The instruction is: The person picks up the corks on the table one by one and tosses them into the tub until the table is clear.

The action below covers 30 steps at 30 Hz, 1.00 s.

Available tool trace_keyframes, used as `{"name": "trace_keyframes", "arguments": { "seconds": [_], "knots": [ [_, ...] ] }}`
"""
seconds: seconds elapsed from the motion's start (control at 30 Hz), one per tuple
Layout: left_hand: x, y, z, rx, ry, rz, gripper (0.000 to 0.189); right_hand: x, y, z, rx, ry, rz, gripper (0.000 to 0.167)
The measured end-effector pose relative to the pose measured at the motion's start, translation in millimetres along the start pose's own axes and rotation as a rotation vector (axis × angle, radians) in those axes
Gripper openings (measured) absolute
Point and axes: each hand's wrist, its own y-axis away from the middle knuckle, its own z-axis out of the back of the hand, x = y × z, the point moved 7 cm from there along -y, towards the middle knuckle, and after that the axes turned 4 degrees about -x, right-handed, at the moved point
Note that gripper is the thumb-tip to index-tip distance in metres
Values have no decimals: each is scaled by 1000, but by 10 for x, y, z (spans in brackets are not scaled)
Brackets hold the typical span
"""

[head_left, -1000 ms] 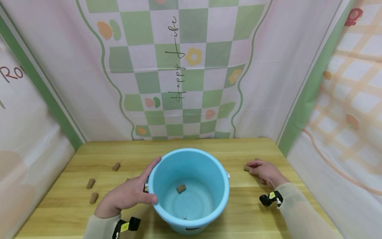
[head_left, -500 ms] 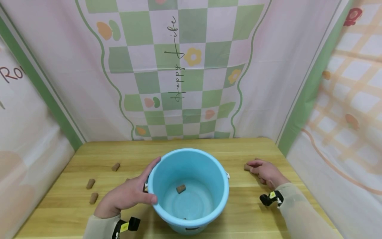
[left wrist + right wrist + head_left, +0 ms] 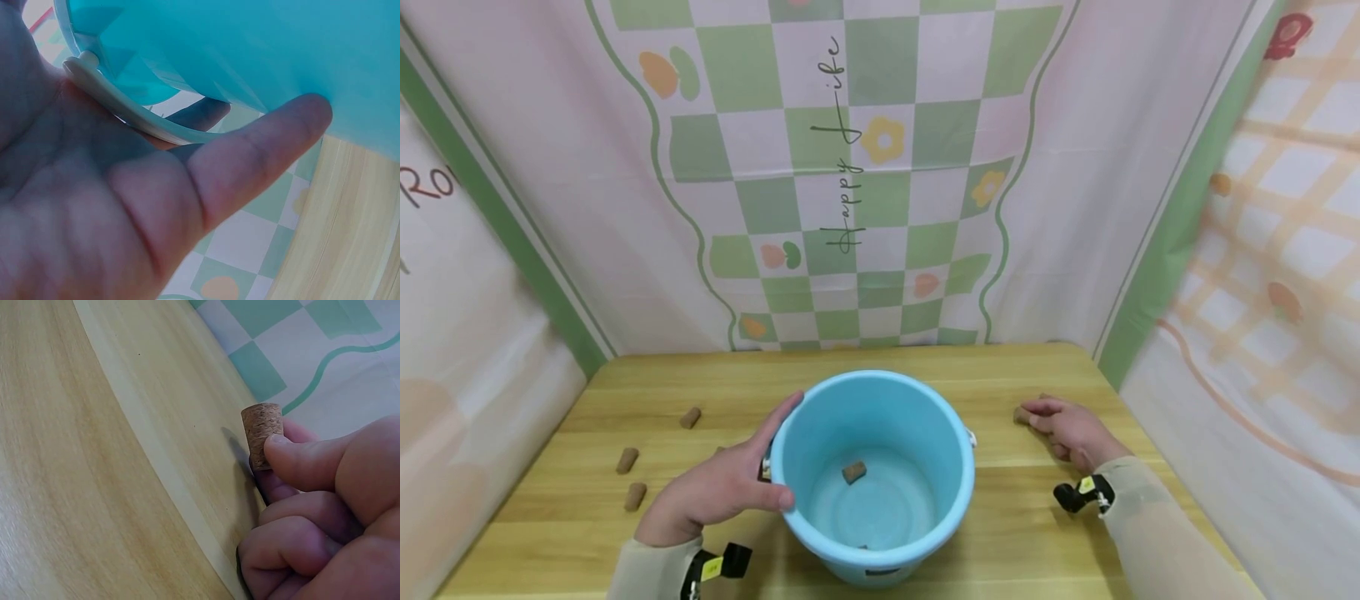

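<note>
A light blue bucket point(image 3: 874, 575) stands upright at the front middle of the table, with one cork point(image 3: 853, 472) lying inside and part of another brown piece showing at its near wall. My left hand point(image 3: 730, 483) is spread along the bucket's left side, thumb and fingers straight against it at the rim. In the left wrist view a straight digit presses the outer wall beside the pale handle point(image 3: 144, 119). Over at the right, my right hand point(image 3: 1075, 433) pinches a tapered cork point(image 3: 261, 434) between thumb and fingers, close over the wood; the other fingers are curled under.
Left of the bucket lie three loose corks point(image 3: 690, 417), point(image 3: 627, 460), point(image 3: 636, 497), and a further brown bit peeks out behind the left hand. Printed cloth point(image 3: 880, 208) hangs at the table's back and sides. Each wrist wears a small black camera point(image 3: 1078, 496).
The right hand's cork has shifted slightly upward in the head view, its end tilting a little. The left hand and bucket stay in place.
</note>
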Motion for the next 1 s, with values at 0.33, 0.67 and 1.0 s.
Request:
{"name": "trace_keyframes", "arguments": {
  "seconds": [0.33,0.67,1.0],
  "knots": [
    [17,4,3,-4,-8,2,108,-11,-4,-5,14,-39,-10,41],
    [20,1,1,-6,-10,16,109,-16,10,5,13,-56,-12,42],
    [20,2,1,-7,-11,21,109,-3,35,-2,21,-81,-27,43]
  ]
}}
